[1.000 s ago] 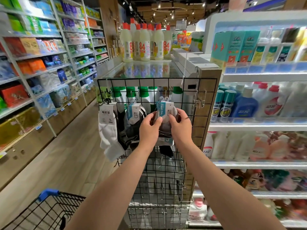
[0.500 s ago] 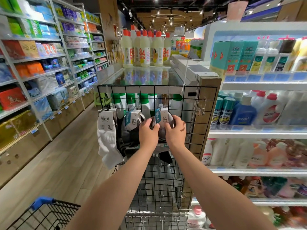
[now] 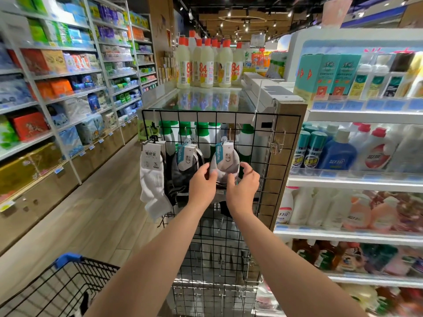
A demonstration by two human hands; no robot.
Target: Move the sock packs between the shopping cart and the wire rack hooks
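Note:
A pack of grey socks with a white and teal card label hangs from a hook on a black wire grid panel at the end of a shelf unit. My left hand holds the pack's left edge with curled fingers. My right hand is at the pack's right lower side, fingers curled, thumb up beside it. To the left hang a dark grey sock pack and a white sock pack.
A black wire shopping cart with a blue handle stands at the lower left. Shelves of detergent bottles fill the right side. Boxed goods line the long shelving on the left. A wooden-floor aisle runs between them.
Both hands have slid lower on the grey sock pack and spread slightly apart, so its label shows fully. The right thumb has lifted off the pack.

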